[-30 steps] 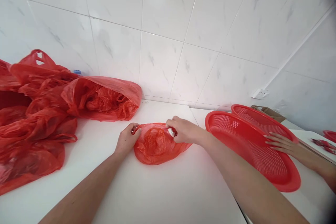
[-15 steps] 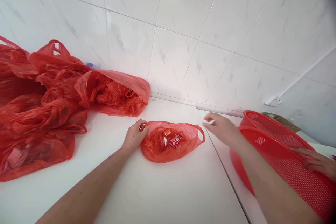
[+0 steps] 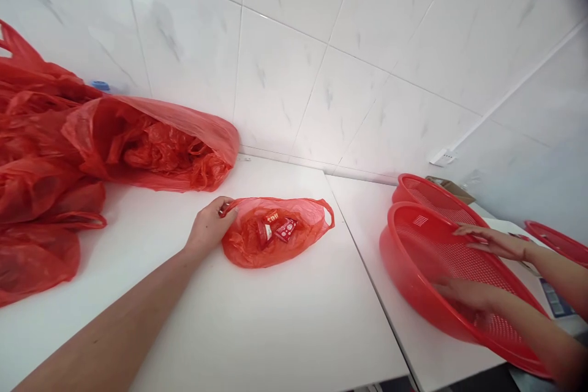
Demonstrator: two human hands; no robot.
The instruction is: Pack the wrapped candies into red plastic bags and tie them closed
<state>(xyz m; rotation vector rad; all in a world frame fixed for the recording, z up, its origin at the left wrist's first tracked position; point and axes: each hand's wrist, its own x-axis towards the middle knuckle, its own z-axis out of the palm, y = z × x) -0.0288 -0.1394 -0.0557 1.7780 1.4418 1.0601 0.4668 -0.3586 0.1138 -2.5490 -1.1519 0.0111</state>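
On the white table lies a red plastic bag [image 3: 243, 251], its mouth open, with small red printed packets [image 3: 285, 229] inside. My left hand [image 3: 209, 220] pinches the bag's left edge by the handle. The other handle loop hangs free at the bag's right end. My right hand [image 3: 459, 294] is down inside the front red plastic basket [image 3: 399, 251]; its fingers are blurred and partly hidden, so what they hold cannot be made out. Another person's hand [image 3: 491, 240] reaches over the same basket from the right, fingers stretched out.
A heap of red plastic bags [image 3: 41, 128] fills the left side, with a bag stuffed with more bags [image 3: 169, 150] against the tiled wall. A second red basket [image 3: 429, 196] stands behind the front one. A cardboard box [image 3: 452, 188] is beyond. A seam divides the tables.
My right hand has left the bag's right handle and gone into the front basket. The view has turned right. My left hand still grips the bag; the other person's hand has shifted over the basket.
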